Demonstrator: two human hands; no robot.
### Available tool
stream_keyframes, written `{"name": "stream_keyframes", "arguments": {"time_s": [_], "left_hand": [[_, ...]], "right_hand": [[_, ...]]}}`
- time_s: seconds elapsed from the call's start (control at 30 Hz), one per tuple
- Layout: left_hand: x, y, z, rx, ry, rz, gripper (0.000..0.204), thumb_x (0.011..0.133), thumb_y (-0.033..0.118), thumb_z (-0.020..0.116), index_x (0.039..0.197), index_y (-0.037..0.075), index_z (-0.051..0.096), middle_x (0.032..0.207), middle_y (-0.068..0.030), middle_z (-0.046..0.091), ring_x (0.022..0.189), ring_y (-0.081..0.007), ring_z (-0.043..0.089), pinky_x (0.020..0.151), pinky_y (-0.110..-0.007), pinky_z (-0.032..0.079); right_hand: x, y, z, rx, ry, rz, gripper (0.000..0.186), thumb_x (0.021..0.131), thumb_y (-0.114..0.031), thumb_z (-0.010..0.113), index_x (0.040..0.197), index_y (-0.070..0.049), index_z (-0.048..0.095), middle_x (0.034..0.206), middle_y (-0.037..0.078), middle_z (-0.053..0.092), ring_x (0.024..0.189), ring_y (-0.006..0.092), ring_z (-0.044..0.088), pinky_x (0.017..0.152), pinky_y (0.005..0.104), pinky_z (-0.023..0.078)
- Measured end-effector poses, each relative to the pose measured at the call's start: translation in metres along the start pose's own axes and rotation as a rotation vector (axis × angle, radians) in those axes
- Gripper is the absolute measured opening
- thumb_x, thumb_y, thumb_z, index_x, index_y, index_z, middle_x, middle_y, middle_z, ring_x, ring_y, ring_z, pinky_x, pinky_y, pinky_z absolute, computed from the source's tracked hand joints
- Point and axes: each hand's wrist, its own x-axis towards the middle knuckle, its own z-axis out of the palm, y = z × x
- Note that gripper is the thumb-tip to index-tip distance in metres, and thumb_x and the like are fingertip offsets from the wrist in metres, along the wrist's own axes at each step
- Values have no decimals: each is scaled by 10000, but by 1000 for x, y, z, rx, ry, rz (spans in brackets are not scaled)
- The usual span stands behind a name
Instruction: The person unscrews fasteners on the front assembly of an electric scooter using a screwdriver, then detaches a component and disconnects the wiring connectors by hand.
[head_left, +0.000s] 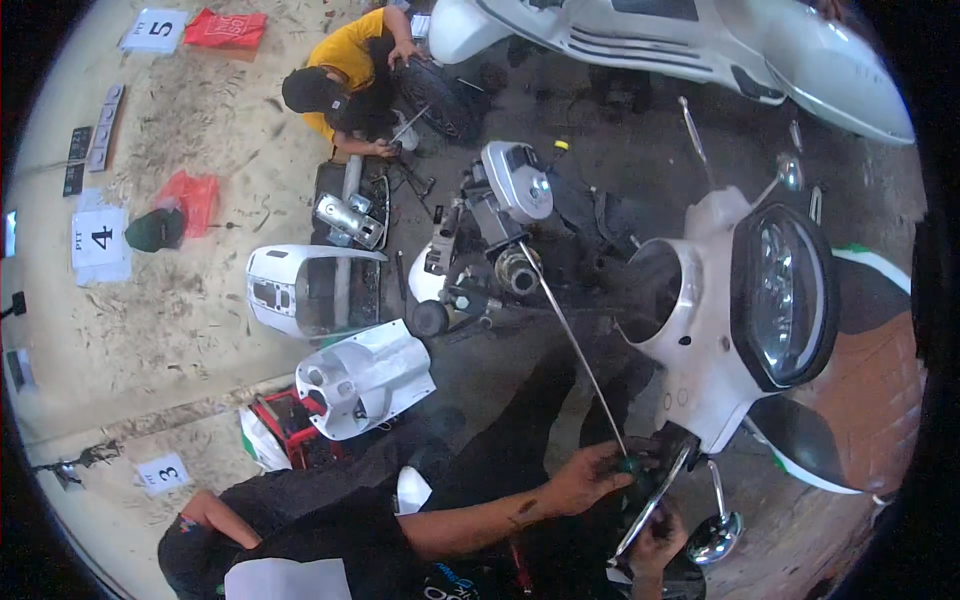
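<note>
My left hand (592, 475) is closed around a small dark-green piece (628, 465) at the lower end of a long thin rod or cable (572, 335). This runs up to a bare steering assembly with a silver-topped reservoir (515, 180). My right hand (655, 535) has its fingers curled beside a chrome lever (640, 510) at the handlebar end, below a white scooter front cover with a headlight (782, 295). What its fingers hold is hidden. A round chrome mirror (715, 537) sits just right of it.
Loose white body panels (365, 370) lie left, by a red frame (275, 425). A co-worker in yellow (345, 55) crouches by a wheel (440, 100); another person (215, 540) is at lower left. A white scooter body (650, 40) is above; a brown seat (850, 400) is right.
</note>
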Motion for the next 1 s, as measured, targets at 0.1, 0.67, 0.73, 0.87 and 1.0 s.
{"name": "stream_keyframes", "arguments": {"time_s": [0.1,0.67,0.73,0.87,1.0], "left_hand": [[1,2,-1,26,6,49,362,906,-28,574,1262,-12,509,1188,-113,613,1164,-200,561,1012,-347,445],[13,28,-9,32,-1,-29,301,1004,139,464,1270,3,427,1168,-161,615,1076,-260,621,901,-389,527],[-8,29,-2,77,-96,-37,211,1006,116,458,1184,15,509,1104,-95,633,1021,-185,626,861,-337,518],[-47,44,-18,418,-130,94,166,972,110,525,1108,16,542,1002,-96,659,930,-189,660,812,-318,531],[-60,125,-23,510,-123,253,186,954,122,560,1106,19,531,904,-92,662,839,-210,682,738,-322,549]], "right_hand": [[7,-17,3,152,-122,173,190,834,12,590,1018,50,622,884,31,613,763,114,599,661,243,486],[-68,29,-93,-486,-44,-61,480,903,-224,623,1249,91,514,1268,202,508,1140,251,532,946,361,427],[-93,33,-122,-323,-182,-2,333,909,-168,637,1198,-6,602,845,62,651,774,174,627,691,303,503],[-97,-4,-162,-313,-322,277,388,917,-199,612,1255,-15,561,1027,109,616,951,223,587,822,344,466],[-101,-83,-199,-298,-435,571,443,924,-229,587,1311,-24,521,1208,157,582,1128,272,548,953,385,428]]}}
